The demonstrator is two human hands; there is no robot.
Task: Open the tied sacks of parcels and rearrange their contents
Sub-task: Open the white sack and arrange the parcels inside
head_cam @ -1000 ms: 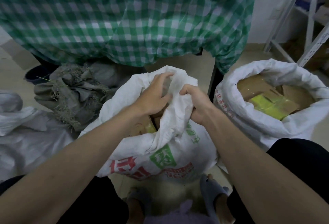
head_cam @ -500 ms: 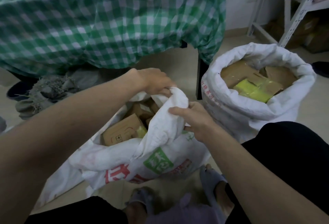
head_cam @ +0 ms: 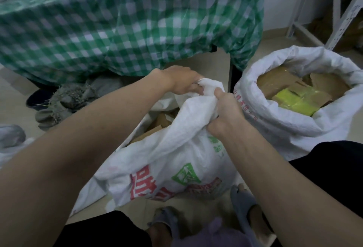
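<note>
A white woven sack (head_cam: pixel 176 160) with red and green print stands on the floor between my knees. My left hand (head_cam: pixel 180 80) grips the bunched top edge of its mouth from the far side. Just right of it, my right hand (head_cam: pixel 225 113) is closed on the same fold of cloth. Brown cardboard parcels (head_cam: pixel 157 127) show through the gap on the sack's left. A second white sack (head_cam: pixel 294 125) stands open to the right, its rim rolled down, holding brown parcels and yellow-green packets (head_cam: pixel 292 103).
A table under a green checked cloth (head_cam: pixel 127 20) rises just behind the sacks, its dark leg (head_cam: pixel 231 77) between them. Grey sacking (head_cam: pixel 68 101) lies crumpled at the left. White metal shelving (head_cam: pixel 334 7) stands at the back right. My slippered feet (head_cam: pixel 241 203) are below the sack.
My hands have drawn together at the top of the sack's mouth and bunched the cloth. Fewer parcels show inside than half a second ago. The view has shifted slightly left.
</note>
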